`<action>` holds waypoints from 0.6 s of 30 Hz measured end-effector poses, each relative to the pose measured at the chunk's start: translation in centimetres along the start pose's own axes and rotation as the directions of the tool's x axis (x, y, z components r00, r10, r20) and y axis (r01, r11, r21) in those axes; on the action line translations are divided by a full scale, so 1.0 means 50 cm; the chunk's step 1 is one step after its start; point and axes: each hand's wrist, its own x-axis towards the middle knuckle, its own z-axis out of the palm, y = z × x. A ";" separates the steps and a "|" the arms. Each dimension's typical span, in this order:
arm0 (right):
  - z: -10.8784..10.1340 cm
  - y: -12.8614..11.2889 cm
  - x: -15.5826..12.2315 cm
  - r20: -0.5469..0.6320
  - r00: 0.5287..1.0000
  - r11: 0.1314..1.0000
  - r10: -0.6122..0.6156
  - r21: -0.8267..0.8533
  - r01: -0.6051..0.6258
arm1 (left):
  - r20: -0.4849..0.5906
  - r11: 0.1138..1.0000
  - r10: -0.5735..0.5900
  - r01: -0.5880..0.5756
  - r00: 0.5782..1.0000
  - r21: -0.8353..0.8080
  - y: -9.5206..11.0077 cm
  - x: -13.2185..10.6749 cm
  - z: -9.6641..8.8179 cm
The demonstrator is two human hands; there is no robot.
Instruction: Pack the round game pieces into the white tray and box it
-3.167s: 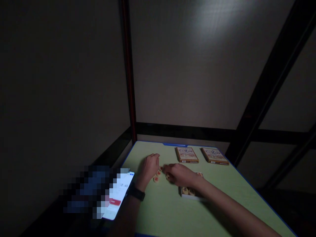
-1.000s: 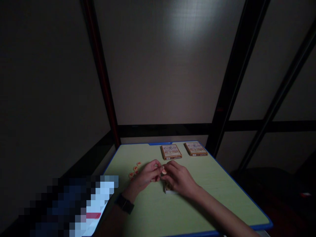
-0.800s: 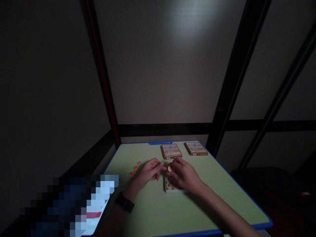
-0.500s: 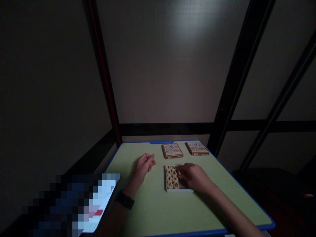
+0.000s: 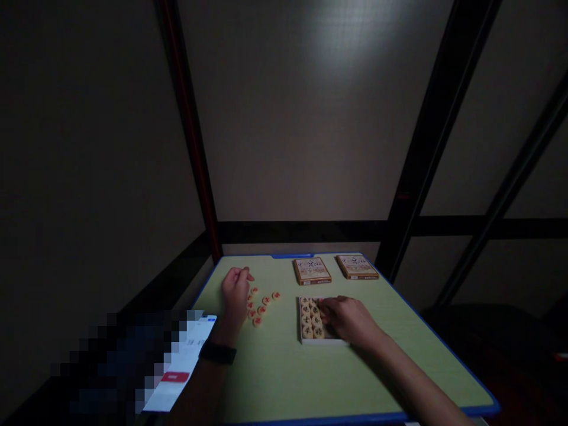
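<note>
Several round chess pieces with red marks (image 5: 261, 306) lie loose on the green table (image 5: 293, 373). My left hand (image 5: 235, 293) rests just left of them, fingers curled together at the tips; whether a piece is in them I cannot make out. A small white tray (image 5: 306, 340) holds several pale pieces with dark marks (image 5: 309, 316). My right hand (image 5: 348, 319) lies over the tray's right half, fingers bent down onto the pieces. A dark watch (image 5: 217, 352) sits on my left wrist.
Two flat brown boxes (image 5: 312, 270) (image 5: 357, 267) lie at the table's far edge. A lit phone screen (image 5: 180, 370) sits off the near left corner, partly pixelated. Dark frame posts (image 5: 195, 154) (image 5: 426, 154) rise behind the table, against a plain wall.
My hands met over the tray with a piece between them, then parted. The left hand swung left to the loose red pieces. The right hand settled onto the tray.
</note>
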 end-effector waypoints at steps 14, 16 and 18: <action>-0.043 -0.049 0.074 -0.079 0.983 0.975 -0.164 0.136 0.174 | 0.515 0.122 0.108 -0.526 0.850 0.842 -0.008 -0.014 -0.031; -0.034 -0.079 0.105 -0.041 0.967 0.962 -0.251 0.097 0.254 | 0.522 0.054 0.024 -0.522 0.853 0.851 -0.009 -0.027 -0.030; -0.024 -0.107 0.133 -0.008 0.945 0.941 -0.326 0.089 0.326 | 0.496 0.024 -0.001 -0.496 0.868 0.868 -0.007 -0.042 -0.025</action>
